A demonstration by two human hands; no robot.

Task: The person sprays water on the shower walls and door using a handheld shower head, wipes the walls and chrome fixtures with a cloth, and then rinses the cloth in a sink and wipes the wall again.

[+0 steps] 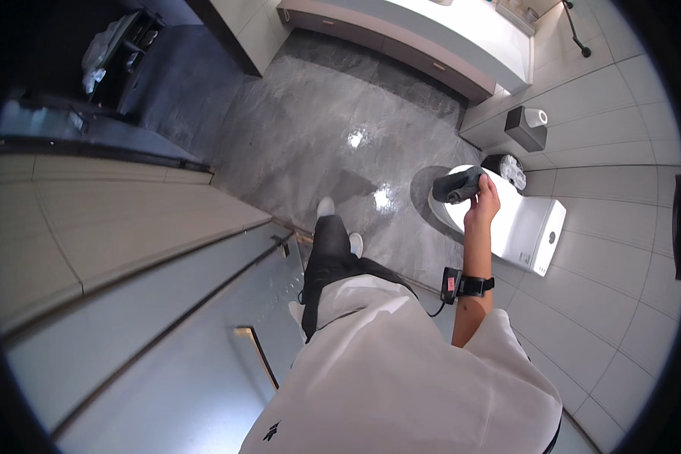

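My right hand grips a dark grey folded cloth at one end, with the rest of it sticking out to the left. Hand and cloth are over a white toilet at the right and cover part of its lid. From this view I cannot tell whether the cloth touches the lid. A black strap with a small box is around my right wrist. My left hand is out of view, somewhere beyond my torso.
Behind the toilet stands a black bin with a white liner. A paper roll sits on a wall-mounted holder. A vanity counter spans the far side. Lower left is a glass door with a handle; a dark doorway opens upper left.
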